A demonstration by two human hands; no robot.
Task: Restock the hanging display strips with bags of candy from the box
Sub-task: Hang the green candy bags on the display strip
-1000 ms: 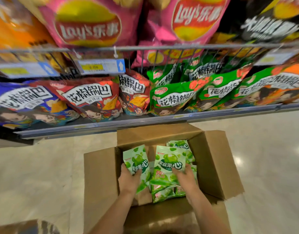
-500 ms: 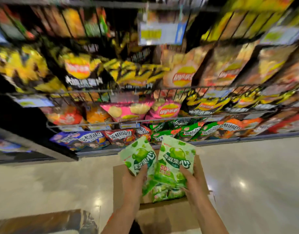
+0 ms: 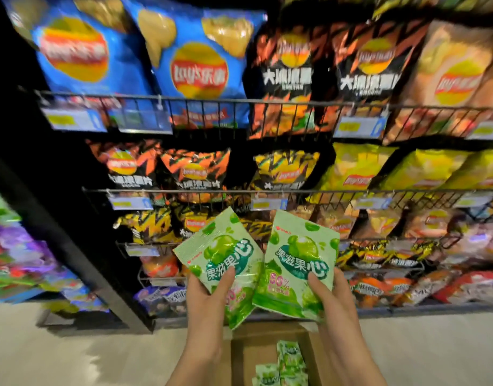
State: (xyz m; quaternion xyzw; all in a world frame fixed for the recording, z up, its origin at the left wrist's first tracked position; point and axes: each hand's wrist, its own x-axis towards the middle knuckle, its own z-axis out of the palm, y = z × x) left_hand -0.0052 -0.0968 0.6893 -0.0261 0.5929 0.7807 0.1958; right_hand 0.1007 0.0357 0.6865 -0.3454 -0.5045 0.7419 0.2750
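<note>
My left hand grips a green candy bag by its lower part, thumb across the front, the bag tilted left. My right hand grips a second green candy bag, which may be the front of a small stack, thumb on its front. Both bags are raised in front of the chip shelves. Below, between my forearms, the cardboard box sits on the floor with more green candy bags inside. No hanging display strip is clearly visible.
Wire shelves hold blue, black, and yellow chip bags with price tags. A black upright post divides this bay from colourful bags at the left. Pale tiled floor lies on both sides of the box.
Both hands lifted the candy bags out of the box and up in front of the shelves. The view tilted upward from the box to the higher chip shelves.
</note>
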